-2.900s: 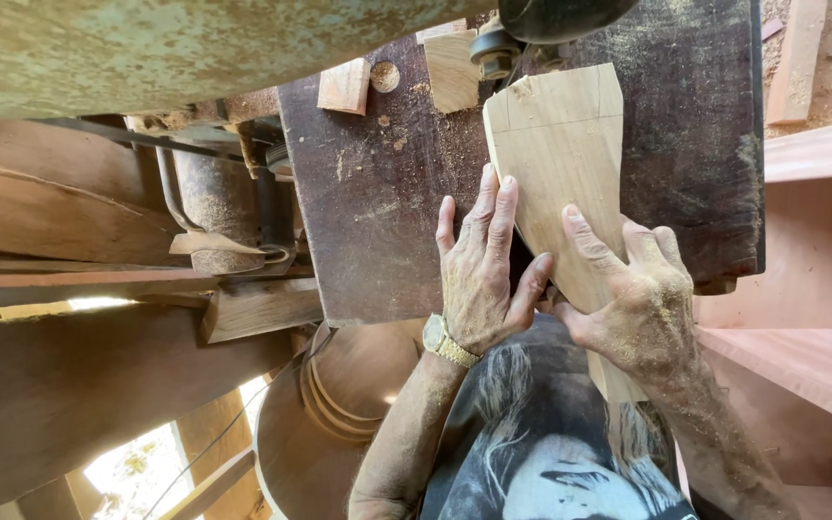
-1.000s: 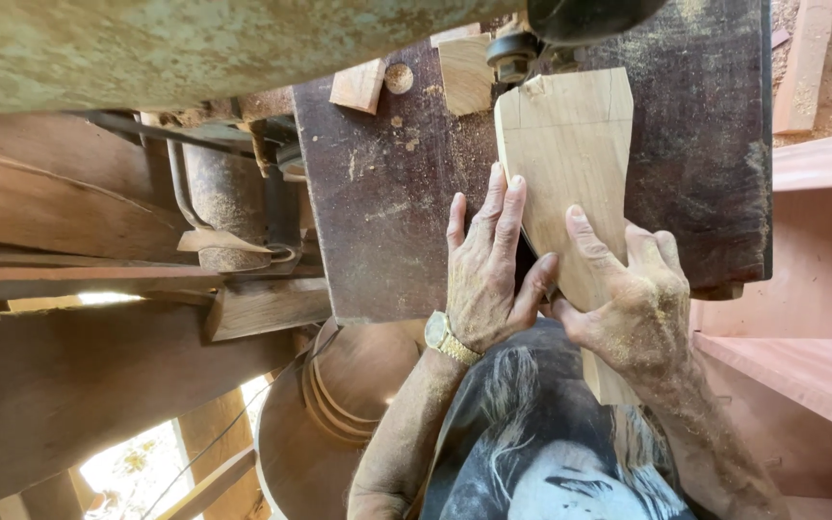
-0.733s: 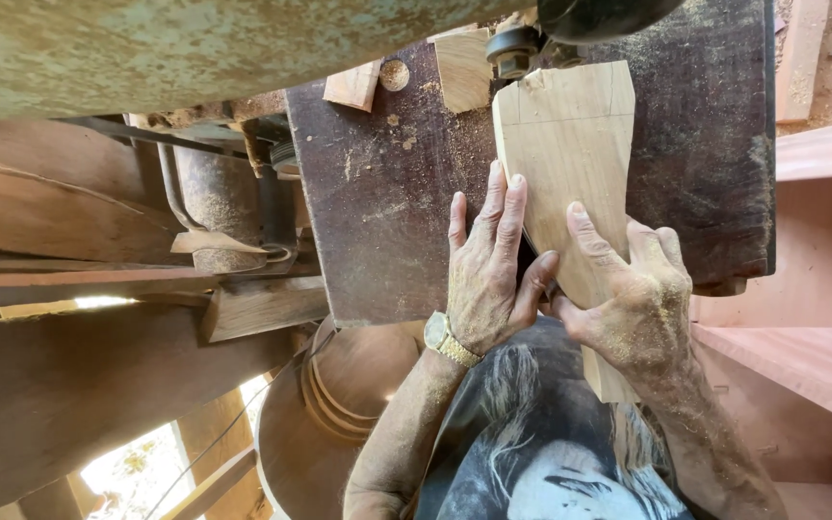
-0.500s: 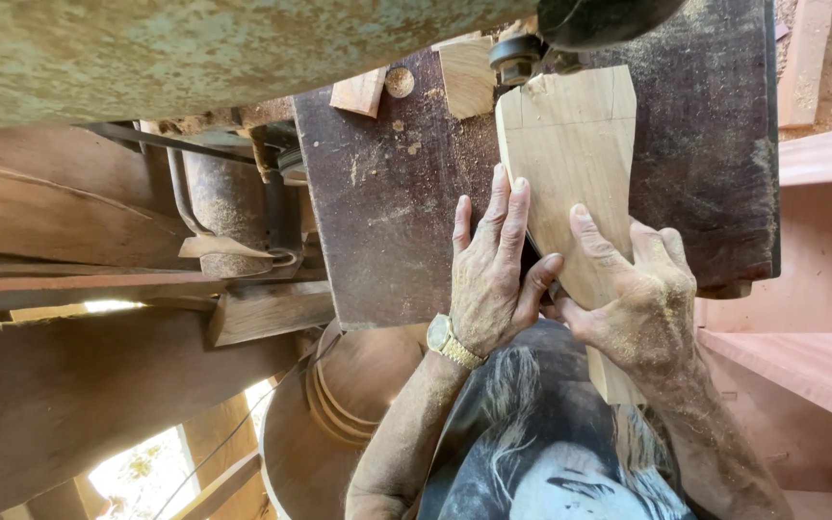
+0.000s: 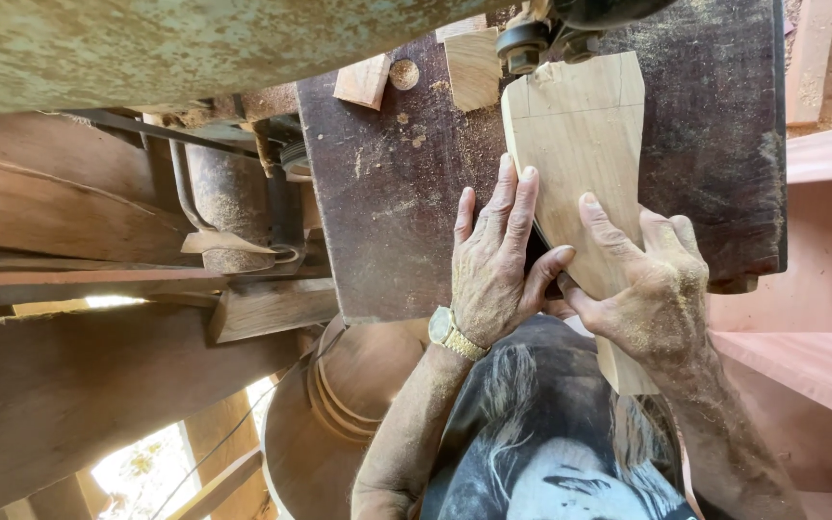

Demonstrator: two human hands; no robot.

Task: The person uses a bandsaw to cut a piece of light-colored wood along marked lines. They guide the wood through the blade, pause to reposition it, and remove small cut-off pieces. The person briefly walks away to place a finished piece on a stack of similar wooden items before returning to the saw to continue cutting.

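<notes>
Seen from head camera, looking down onto dark, sawdust-strewn metal saw table (image 5: 406, 183). Flat on it: pale, tapered wooden board with pencil lines near its wide end (image 5: 575, 144), wide end at top of frame, narrow end running past table's near edge toward the body. Wide end touching black blade-guide assembly with round roller (image 5: 532, 39) at top edge of frame; blade itself not discernible.

Left hand (image 5: 493, 270): pressed flat, palm down, partly on table and partly on board's left edge. Fingers extended, tips resting on board surface, thumb angled right toward the other hand. Not a closed grasp; a flat press. Gold-coloured metal wristwatch (image 5: 453, 333) on the wrist.

Right hand (image 5: 652, 289): laid over narrow part of board, index finger stretched forward along the wood, remaining fingers curled over right edge. Grasping board from above and side. Skin dusted with sawdust.

Both hands close together, thumbs nearly meeting over the board.

Also on table, far side: 2 small pale wood offcuts (image 5: 363, 79) and a third larger offcut (image 5: 474, 65) just left of the guide. Rusted green machine housing (image 5: 146, 43) along top left. Stacked brown timber planks (image 5: 69, 241) at left. Reddish wooden panel (image 5: 820, 318) at right.
</notes>
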